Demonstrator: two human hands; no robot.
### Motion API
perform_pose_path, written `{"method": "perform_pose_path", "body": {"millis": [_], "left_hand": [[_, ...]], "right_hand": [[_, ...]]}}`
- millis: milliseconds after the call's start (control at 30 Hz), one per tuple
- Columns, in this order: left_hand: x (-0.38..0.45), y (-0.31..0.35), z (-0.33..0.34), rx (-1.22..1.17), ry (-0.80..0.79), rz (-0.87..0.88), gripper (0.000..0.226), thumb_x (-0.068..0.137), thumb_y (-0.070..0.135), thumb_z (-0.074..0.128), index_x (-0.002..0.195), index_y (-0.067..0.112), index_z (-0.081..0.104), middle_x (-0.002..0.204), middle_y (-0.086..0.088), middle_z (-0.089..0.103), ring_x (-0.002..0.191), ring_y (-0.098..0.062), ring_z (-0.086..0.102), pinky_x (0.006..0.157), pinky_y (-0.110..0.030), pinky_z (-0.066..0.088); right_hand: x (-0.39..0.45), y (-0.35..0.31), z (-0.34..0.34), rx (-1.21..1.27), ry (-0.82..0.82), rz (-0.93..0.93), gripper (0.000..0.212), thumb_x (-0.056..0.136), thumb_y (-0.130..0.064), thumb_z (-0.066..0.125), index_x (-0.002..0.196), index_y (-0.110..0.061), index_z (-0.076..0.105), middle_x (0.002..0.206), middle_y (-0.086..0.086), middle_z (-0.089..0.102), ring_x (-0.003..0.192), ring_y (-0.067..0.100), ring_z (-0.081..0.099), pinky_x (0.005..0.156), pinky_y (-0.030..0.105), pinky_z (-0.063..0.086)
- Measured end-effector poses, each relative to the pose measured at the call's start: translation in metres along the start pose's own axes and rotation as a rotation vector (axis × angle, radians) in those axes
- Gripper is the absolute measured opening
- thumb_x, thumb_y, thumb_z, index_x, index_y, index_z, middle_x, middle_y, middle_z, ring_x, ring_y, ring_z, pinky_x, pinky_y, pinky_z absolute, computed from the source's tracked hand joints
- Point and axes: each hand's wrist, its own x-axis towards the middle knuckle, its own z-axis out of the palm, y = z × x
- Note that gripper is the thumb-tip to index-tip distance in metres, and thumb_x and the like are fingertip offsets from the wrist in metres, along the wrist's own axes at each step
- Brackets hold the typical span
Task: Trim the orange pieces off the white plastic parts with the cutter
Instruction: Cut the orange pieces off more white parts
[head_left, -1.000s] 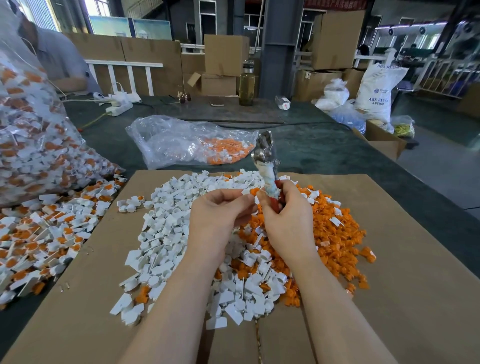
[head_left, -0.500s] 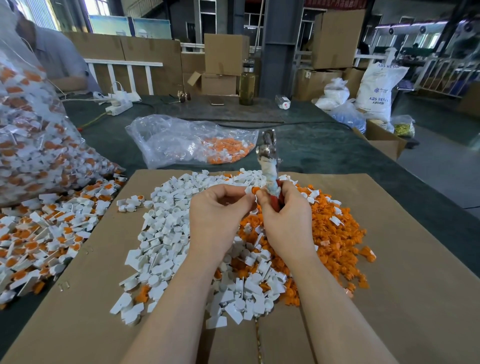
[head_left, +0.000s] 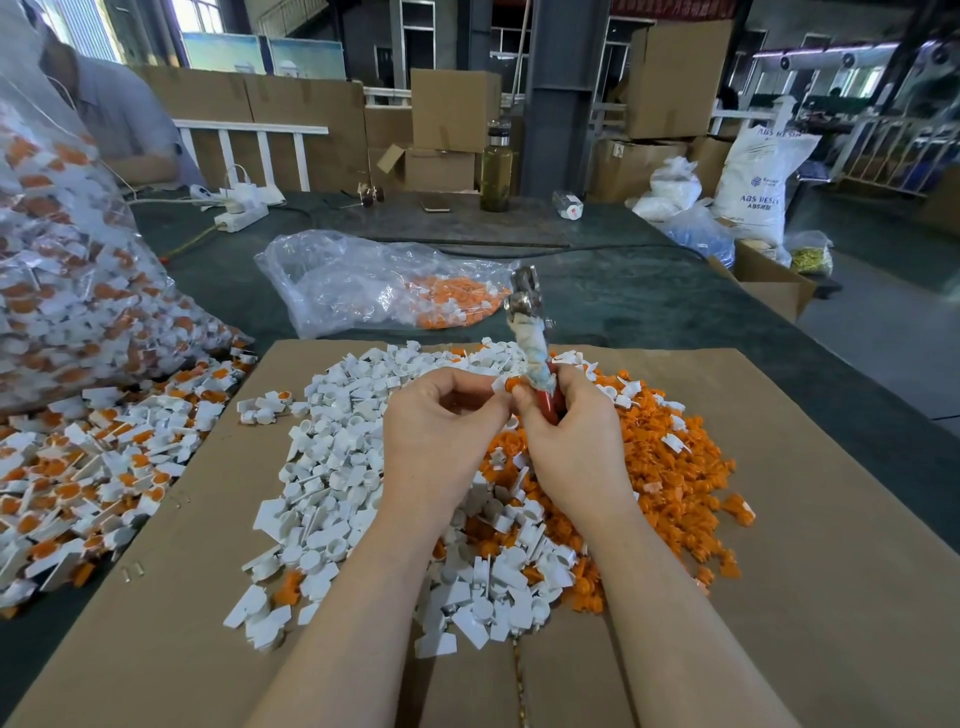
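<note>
Orange-tipped part (head_left: 503, 385): pinched in your left hand (head_left: 441, 415), just above the piles and touching your right thumb.
Cutter (head_left: 531, 332): your right hand (head_left: 566, 441) is clamped round its red handles, head pointing up and away from the part; jaw state unclear.
Done: white trimmed parts (head_left: 337, 457) and orange offcuts (head_left: 670, 467) heaped on the cardboard sheet (head_left: 805, 597).
Left: untrimmed parts (head_left: 78, 483) spread on the desk (head_left: 649, 296), plus a full bag (head_left: 67, 291); you look well short of finished.

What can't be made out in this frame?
- Cutter blades: head view, too small to tell whether they are open.
- Part pinched between left hand and right hand: fingers mostly hide it.
- Large bag: cut off by left edge.
</note>
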Motion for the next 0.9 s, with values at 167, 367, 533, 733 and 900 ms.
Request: {"method": "perform_pose_path", "body": {"millis": [167,367,533,733,900], "left_hand": [[0.002,-0.003,0.0,-0.012,0.017,-0.015,0.015,0.077,0.017,0.084,0.072,0.025,0.072,0.068,0.008,0.073,0.066,-0.008,0.071,0.063,-0.019,0.057],[0.007,-0.008,-0.006,-0.107,0.034,-0.055,0.009,0.081,0.014,0.08,0.08,0.016,0.072,0.073,-0.004,0.075,0.071,-0.018,0.074,0.067,-0.025,0.059],[0.014,-0.008,-0.016,-0.296,0.056,-0.088,0.006,0.084,0.007,0.075,0.084,0.01,0.07,0.069,0.0,0.074,0.066,-0.012,0.071,0.064,-0.018,0.056],[0.02,-0.012,-0.023,-0.342,0.065,-0.058,0.007,0.086,0.004,0.071,0.084,0.009,0.068,0.067,0.002,0.071,0.065,-0.012,0.07,0.065,-0.02,0.056],[0.021,-0.013,-0.026,-0.335,0.042,-0.014,0.009,0.087,0.004,0.07,0.083,0.012,0.068,0.065,0.007,0.07,0.064,-0.009,0.069,0.066,-0.018,0.055]], "right_hand": [[0.0,-0.002,-0.002,0.037,-0.044,0.038,0.01,0.094,-0.019,0.06,0.09,-0.027,0.058,0.066,-0.015,0.057,0.055,0.006,0.058,0.049,0.025,0.051],[0.001,-0.007,-0.007,0.082,-0.193,0.102,0.011,0.091,-0.015,0.06,0.096,-0.025,0.063,0.075,-0.004,0.059,0.067,0.02,0.058,0.067,0.054,0.056],[0.001,-0.008,-0.02,0.074,-0.344,0.105,0.014,0.086,-0.008,0.06,0.095,-0.018,0.063,0.086,0.017,0.062,0.076,0.041,0.059,0.071,0.061,0.051],[0.001,-0.005,-0.028,-0.083,-0.507,0.1,0.01,0.084,-0.014,0.066,0.089,-0.019,0.059,0.087,0.007,0.06,0.075,0.02,0.058,0.073,0.041,0.05],[0.003,-0.006,-0.031,-0.166,-0.577,0.094,0.016,0.085,-0.017,0.067,0.092,-0.024,0.055,0.084,-0.005,0.055,0.069,0.002,0.054,0.056,0.013,0.041]]}}
